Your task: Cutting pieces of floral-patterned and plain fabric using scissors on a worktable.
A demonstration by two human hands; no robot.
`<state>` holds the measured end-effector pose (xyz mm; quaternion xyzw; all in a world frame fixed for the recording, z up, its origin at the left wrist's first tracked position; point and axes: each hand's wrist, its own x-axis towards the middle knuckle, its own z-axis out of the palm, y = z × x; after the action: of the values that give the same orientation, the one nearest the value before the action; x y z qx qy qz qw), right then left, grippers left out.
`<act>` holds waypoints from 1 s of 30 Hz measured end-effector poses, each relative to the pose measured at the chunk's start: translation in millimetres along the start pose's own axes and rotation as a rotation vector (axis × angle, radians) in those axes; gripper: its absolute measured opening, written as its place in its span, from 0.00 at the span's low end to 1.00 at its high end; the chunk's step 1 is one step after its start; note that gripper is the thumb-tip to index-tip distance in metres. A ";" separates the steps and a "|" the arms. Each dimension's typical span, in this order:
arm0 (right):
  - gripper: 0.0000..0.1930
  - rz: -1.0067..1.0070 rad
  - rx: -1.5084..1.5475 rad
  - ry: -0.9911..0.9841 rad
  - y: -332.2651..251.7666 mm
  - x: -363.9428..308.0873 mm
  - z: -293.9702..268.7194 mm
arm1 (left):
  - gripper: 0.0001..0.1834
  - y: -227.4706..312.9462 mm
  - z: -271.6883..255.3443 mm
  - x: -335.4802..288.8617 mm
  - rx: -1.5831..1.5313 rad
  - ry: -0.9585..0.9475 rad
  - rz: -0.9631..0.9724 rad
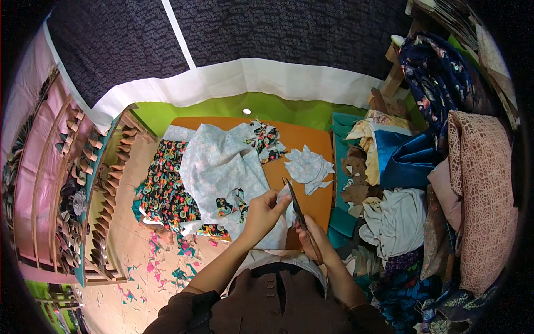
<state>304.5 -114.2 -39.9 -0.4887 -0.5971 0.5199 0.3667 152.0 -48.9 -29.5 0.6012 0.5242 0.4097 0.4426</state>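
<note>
Left hand (pixel 260 216) pinching pale piece (pixel 285 192) by scissors (pixel 298 210), right hand (pixel 312 238) fingers wrapped round them, cut stack (pixel 309 170) at 1 o'clock on desk (pixel 303 136) looks done, cloth (pixel 214 158) at 10 apparently left.

The right grip (pixel 314 236) partly hides the scissors (pixel 297 205); the view's top edge crops the dark cloth (pixel 289 33).

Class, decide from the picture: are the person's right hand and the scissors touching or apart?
Touching. The head view shows the right hand closed around the handle end of the dark scissors.
</note>
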 end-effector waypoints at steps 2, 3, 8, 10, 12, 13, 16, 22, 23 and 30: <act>0.30 -0.037 0.005 0.058 -10.1 0.4 -0.1 | 0.14 5.2 0.4 0.1 0.027 -0.007 -0.006; 0.30 -0.040 0.004 0.060 -8.0 1.5 -0.7 | 0.14 8.4 0.3 1.0 0.054 -0.011 -0.017; 0.27 0.043 -0.125 0.077 -6.4 2.1 1.0 | 0.17 12.3 -6.7 0.4 0.084 -0.010 -0.029; 0.27 0.017 -0.080 0.055 -7.1 1.5 0.7 | 0.18 6.9 -9.3 0.9 0.014 -0.048 -0.060; 0.28 -0.006 -0.033 0.038 -6.2 1.1 0.9 | 0.18 8.4 -10.7 1.4 0.032 -0.089 -0.063; 0.28 -0.038 0.010 0.054 -4.3 1.8 2.2 | 0.18 9.3 -11.7 1.4 0.052 -0.125 -0.069; 0.30 -0.024 0.029 0.044 6.6 4.3 1.9 | 0.18 10.5 -15.4 2.1 0.172 -0.144 -0.021; 0.31 0.037 0.105 -0.012 16.1 4.8 5.8 | 0.19 18.8 -18.6 -1.1 0.082 -0.129 -0.069; 0.30 0.043 0.199 -0.012 17.7 4.9 8.0 | 0.19 18.3 -18.8 -1.2 0.082 -0.130 -0.071; 0.25 0.108 0.432 -0.062 11.2 7.6 6.2 | 0.19 8.6 -23.2 -1.9 0.162 -0.193 -0.035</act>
<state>299.0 -108.7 -52.7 -0.4138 -0.4558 0.6694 0.4158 131.8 -48.9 -14.9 0.6624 0.5209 0.2984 0.4481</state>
